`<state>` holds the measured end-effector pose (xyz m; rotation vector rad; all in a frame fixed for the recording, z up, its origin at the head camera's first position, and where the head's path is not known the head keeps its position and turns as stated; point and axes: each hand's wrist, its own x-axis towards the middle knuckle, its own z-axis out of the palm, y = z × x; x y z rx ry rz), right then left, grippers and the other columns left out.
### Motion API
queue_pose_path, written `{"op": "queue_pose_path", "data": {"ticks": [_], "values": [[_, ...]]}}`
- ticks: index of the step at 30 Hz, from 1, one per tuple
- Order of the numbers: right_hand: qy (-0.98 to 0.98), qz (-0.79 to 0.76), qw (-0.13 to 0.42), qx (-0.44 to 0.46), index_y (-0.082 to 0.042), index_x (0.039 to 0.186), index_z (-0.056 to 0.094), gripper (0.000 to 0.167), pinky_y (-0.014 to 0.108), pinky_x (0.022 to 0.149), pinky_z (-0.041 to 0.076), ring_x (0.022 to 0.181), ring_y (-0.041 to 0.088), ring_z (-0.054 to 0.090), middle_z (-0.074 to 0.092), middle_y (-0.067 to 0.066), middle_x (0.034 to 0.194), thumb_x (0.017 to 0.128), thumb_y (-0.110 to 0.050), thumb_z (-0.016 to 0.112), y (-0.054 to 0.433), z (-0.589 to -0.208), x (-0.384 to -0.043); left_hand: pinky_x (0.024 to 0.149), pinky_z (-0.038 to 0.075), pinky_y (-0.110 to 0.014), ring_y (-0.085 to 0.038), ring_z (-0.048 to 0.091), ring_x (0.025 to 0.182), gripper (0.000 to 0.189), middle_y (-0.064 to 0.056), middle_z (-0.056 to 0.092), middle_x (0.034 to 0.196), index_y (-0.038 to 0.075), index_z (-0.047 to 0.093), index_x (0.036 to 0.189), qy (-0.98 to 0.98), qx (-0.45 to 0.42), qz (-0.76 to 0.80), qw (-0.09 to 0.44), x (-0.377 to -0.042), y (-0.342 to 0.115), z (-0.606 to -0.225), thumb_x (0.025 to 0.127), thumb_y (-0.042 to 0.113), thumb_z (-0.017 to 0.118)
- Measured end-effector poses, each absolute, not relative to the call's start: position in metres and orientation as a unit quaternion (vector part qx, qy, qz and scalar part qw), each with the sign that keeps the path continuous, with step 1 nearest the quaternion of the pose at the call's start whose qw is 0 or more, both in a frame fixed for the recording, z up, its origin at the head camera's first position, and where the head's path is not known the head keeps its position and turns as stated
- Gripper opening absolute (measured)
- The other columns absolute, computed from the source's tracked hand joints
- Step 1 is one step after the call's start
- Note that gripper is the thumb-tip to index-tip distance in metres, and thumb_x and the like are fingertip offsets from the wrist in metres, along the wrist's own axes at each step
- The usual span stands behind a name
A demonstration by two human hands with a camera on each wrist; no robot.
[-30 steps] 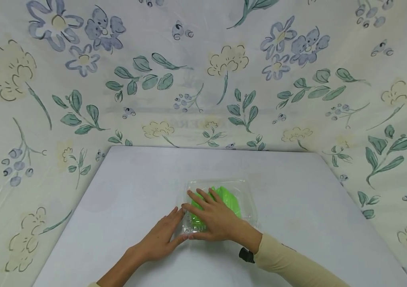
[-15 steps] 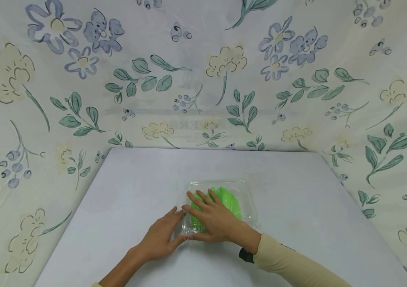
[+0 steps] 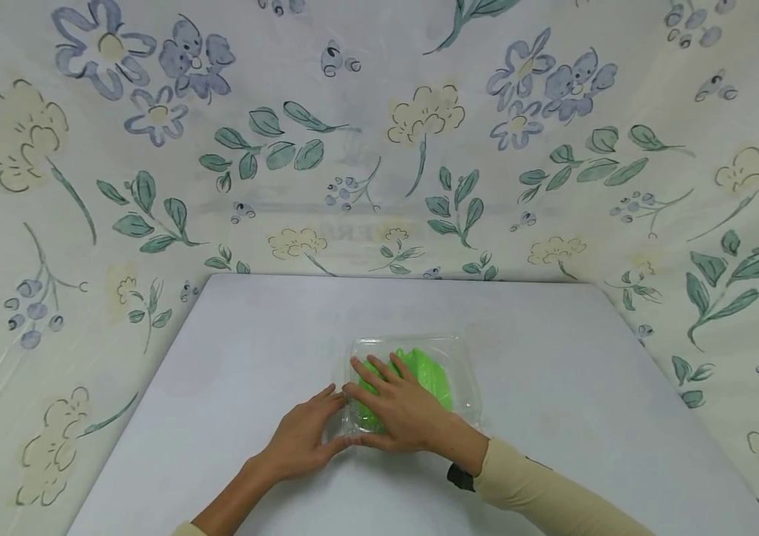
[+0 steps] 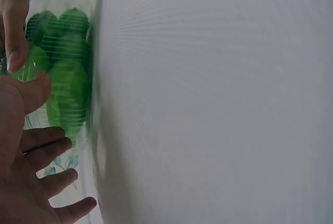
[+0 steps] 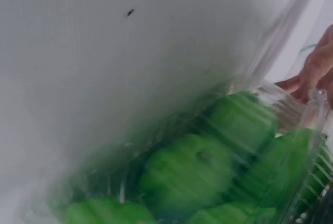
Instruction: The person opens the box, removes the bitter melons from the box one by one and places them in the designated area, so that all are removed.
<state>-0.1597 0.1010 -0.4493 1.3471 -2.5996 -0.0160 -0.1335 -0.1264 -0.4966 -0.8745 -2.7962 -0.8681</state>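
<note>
A clear plastic clamshell box [image 3: 465, 380] stands on the white table with its lid down. Several rounded green pieces, like fruit or vegetables, fill it; one green piece [image 5: 187, 169] has a dark dimple. My right hand [image 3: 402, 409] lies across the lid's left front part with fingers spread, hiding some of the contents. At the box's left front corner is my left hand [image 3: 302, 439], fingers and thumb extended against its side. In the left wrist view the thumb and fingers of my left hand [image 4: 26, 161] are spread beside the ribbed wall.
The white table [image 3: 252, 335] reaches back to a floral-printed sheet [image 3: 366, 171], which also hangs along both sides. A black object [image 3: 461, 476] is at the right wrist, by the beige sleeve [image 3: 540, 484].
</note>
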Motion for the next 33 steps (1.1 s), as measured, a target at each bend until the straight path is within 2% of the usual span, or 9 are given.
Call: {"op": "queue_pose_path", "data": {"ticks": [15, 33], "values": [[-0.883, 0.010, 0.110, 0.455, -0.024, 0.148, 0.041, 0.073, 0.061, 0.113, 0.018, 0.145, 0.034, 0.022, 0.024, 0.013, 0.160, 0.091, -0.070, 0.046, 0.1019, -0.4490, -0.1607, 0.100, 0.040, -0.059, -0.030, 0.038, 0.139, 0.075, -0.005, 0.053, 0.142, 0.016, 0.052, 0.142, -0.914, -0.272, -0.299, 0.023, -0.1335, -0.1261, -0.4933, 0.088, 0.067, 0.056], [-0.882, -0.008, 0.124, 0.455, -0.023, 0.150, 0.040, 0.076, 0.061, 0.112, 0.020, 0.144, 0.036, 0.026, 0.023, 0.013, 0.160, 0.091, -0.072, 0.044, 0.1024, -0.4509, -0.1599, 0.099, 0.038, -0.065, -0.035, 0.033, 0.140, 0.073, -0.011, 0.048, 0.146, 0.008, 0.049, 0.144, -0.914, -0.273, -0.301, 0.003, -0.1278, -0.1290, -0.4900, 0.091, 0.057, 0.061]]}}
